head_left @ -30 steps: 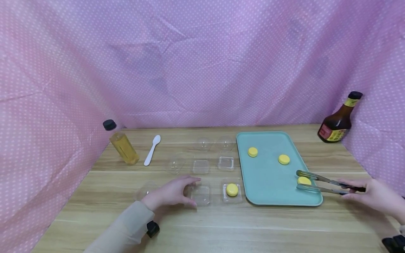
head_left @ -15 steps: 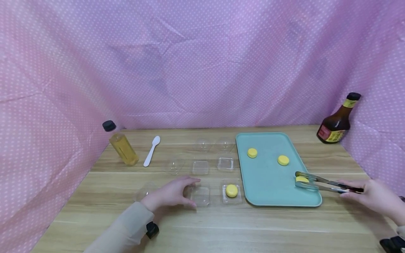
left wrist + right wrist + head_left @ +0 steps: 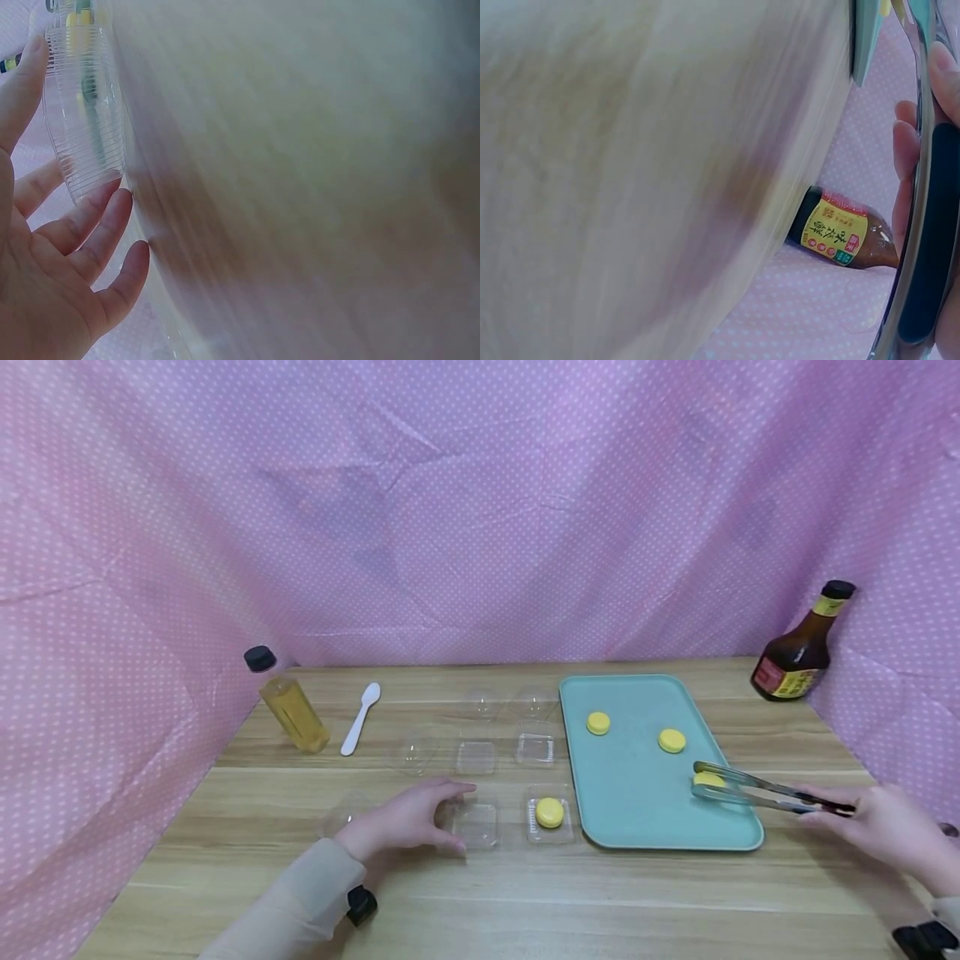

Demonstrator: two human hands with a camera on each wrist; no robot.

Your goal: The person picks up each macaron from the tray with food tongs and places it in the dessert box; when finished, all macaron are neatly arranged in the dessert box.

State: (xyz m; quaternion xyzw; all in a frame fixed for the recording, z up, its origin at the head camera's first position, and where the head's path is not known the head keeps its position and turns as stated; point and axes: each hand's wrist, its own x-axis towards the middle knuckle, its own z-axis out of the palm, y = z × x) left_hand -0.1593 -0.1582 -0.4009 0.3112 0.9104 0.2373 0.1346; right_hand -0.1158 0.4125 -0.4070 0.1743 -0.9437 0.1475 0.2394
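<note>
My left hand (image 3: 408, 814) sits at the left side of a clear plastic box (image 3: 477, 828), thumb at its front edge and fingers behind. The left wrist view shows thumb and fingertips at the ribbed walls of this box (image 3: 86, 127). With my right hand (image 3: 873, 820) I grip metal tongs (image 3: 772, 787) by their dark-padded handles. Between the tong ends, over the right part of the green tray (image 3: 637, 806), is a yellow macaron-like disc (image 3: 708, 779), partly hidden. Two similar discs (image 3: 672, 741) lie farther back on the tray. Another yellow disc (image 3: 550, 812) sits in the neighbouring clear box.
Two more clear boxes (image 3: 536, 747) with domed lids stand behind. Farther left are a white spoon (image 3: 361, 718) and a bottle of yellow liquid (image 3: 294, 710). A brown sauce bottle (image 3: 795, 656) stands at the back right before the pink curtain (image 3: 480, 527).
The tongs and my right hand have shifted slightly left and back, with the yellow disc between the tong ends moving along. My left hand has stayed at the box.
</note>
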